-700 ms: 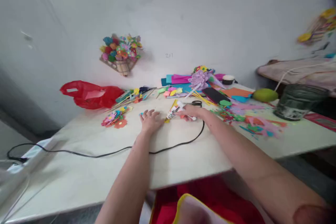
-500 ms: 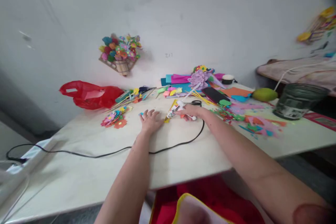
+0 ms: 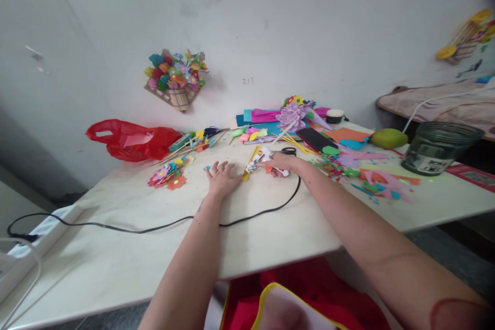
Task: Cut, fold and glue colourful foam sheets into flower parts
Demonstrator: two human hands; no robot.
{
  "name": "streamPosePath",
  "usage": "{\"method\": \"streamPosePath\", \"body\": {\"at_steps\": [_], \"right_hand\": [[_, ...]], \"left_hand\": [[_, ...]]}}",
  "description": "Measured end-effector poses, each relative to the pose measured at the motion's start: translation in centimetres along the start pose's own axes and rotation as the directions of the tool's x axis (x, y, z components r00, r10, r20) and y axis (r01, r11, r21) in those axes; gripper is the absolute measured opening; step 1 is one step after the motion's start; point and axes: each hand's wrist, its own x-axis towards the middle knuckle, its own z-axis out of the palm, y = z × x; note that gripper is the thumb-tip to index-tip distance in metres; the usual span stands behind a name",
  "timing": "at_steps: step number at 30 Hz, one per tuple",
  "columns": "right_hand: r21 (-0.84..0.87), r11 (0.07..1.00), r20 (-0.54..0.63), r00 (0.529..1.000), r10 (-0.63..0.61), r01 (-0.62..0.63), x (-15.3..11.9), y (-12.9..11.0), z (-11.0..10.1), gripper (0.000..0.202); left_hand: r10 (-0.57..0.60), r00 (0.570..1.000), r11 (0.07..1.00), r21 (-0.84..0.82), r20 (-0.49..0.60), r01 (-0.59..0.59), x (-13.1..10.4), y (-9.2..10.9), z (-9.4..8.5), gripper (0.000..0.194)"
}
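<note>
My right hand point(image 3: 284, 163) is wrapped round a white glue gun point(image 3: 263, 154) with an orange trigger; a black cord point(image 3: 266, 211) trails from it. The gun's tip points left and down at a yellow strip point(image 3: 251, 162) lying on the table. To the left of the strip, my left hand point(image 3: 223, 178) rests low over the table with its fingers spread. A small blue piece point(image 3: 208, 168) lies by its fingertips. Farther left is a pile of foam flowers point(image 3: 170, 174). Black-handled scissors point(image 3: 289, 151) lie just behind my right hand.
A red plastic bag point(image 3: 135, 139) sits at the back left. Foam sheets point(image 3: 266, 115), a purple flower point(image 3: 292, 116), a phone point(image 3: 315, 140) and paper scraps point(image 3: 386, 180) crowd the back and right. A glass jar point(image 3: 436, 149) stands right, beside a green fruit point(image 3: 389, 138). A power strip point(image 3: 46, 232) lies left.
The view has shifted very slightly and is sharper. Both hands and the glue gun stay in nearly the same places.
</note>
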Motion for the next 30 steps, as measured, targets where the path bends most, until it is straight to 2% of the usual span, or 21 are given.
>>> {"method": "streamPosePath", "body": {"at_steps": [5,15,24,30], "right_hand": [[0.017,1.0,-0.003,1.0,-0.004,0.004,0.4,0.4,-0.1,0.052],[0.032,0.998,-0.082,0.996,0.047,-0.045,1.3,1.7,-0.7,0.053],[0.051,0.995,-0.109,0.99,0.091,-0.086,1.6,1.9,-0.6,0.05],[0.05,0.996,-0.109,0.99,0.085,-0.08,1.5,1.8,-0.6,0.051]], "left_hand": [[0.007,1.0,1.0,0.016,-0.005,-0.007,0.0,0.0,0.1,0.055],[0.015,1.0,0.999,0.042,0.019,-0.015,-0.2,0.3,-0.4,0.051],[0.082,0.996,0.997,0.012,-0.016,-0.082,-0.4,1.2,-0.9,0.036],[0.143,0.99,0.99,0.007,0.003,-0.143,-0.6,1.4,-1.2,0.03]]}}
